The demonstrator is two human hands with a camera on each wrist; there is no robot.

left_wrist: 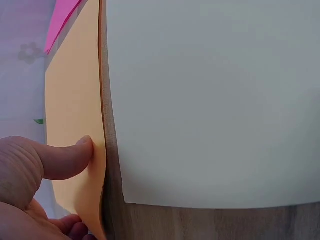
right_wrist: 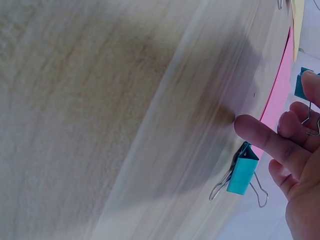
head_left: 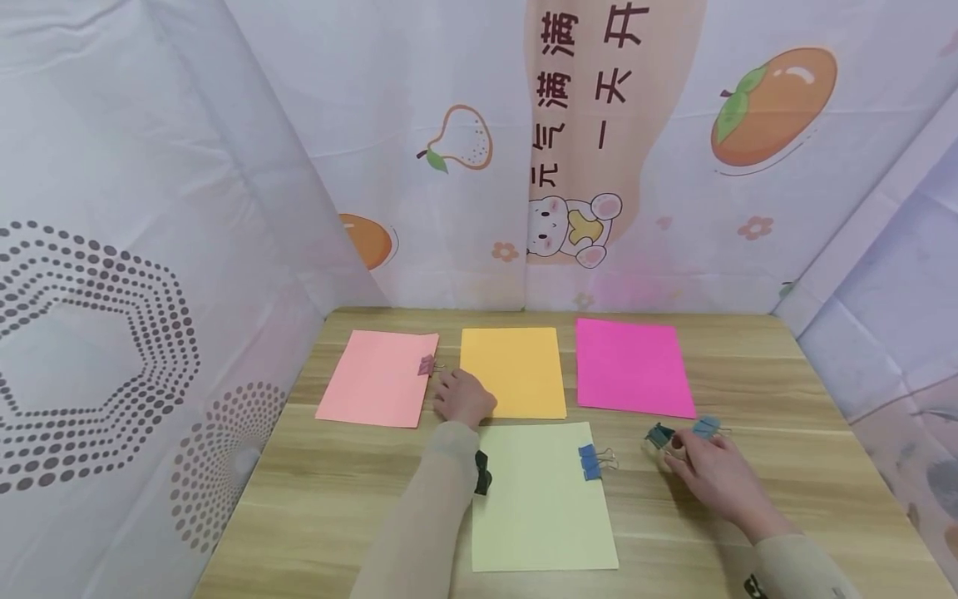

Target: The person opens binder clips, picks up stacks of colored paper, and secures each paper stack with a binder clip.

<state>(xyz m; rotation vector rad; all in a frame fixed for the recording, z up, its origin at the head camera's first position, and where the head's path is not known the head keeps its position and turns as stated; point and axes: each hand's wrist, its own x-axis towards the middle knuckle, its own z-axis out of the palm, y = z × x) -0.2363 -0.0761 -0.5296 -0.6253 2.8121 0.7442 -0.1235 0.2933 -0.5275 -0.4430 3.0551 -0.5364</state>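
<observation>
My left hand (head_left: 464,398) is at the left edge of the stack of orange-yellow paper (head_left: 516,374). In the left wrist view its thumb lies on top of the paper (left_wrist: 75,100) and fingers curl at the edge, pinching the bent corner. My right hand (head_left: 718,470) holds a teal binder clip (head_left: 659,436) by its wire handles, just above the table. Part of that held clip (right_wrist: 300,87) shows at the right border of the right wrist view. A second teal binder clip (head_left: 706,428) lies beside the right hand's fingers, near the magenta paper's corner.
Pale green paper (head_left: 539,516) lies nearest, with a blue binder clip (head_left: 590,462) on its right edge. Salmon paper (head_left: 377,378) at the left carries a pink clip (head_left: 427,364). Magenta paper (head_left: 632,366) is at the back right. Printed curtains (head_left: 449,274) border the wooden table (head_left: 337,516).
</observation>
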